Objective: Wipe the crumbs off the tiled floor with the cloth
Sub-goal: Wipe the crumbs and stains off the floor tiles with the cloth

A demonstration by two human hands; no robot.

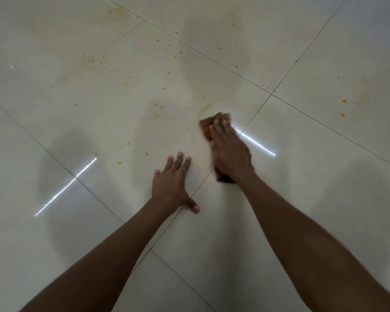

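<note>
right hand (pixel 231 149) flat on the cloth (pixel 214 121), pinning it; thickest crumbs (pixel 113 68) lie far-left of it, cloth's length already runs near-far; left hand (pixel 170 186) splayed, empty

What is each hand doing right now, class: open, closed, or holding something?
Left hand: open, fingers spread, flat on the tiled floor, holding nothing.
Right hand: pressed down on the cloth, holding it against the floor.

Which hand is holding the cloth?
The right hand presses the orange-brown cloth flat on the tiled floor. The left hand holds nothing; it lies on the floor with fingers spread.
</note>
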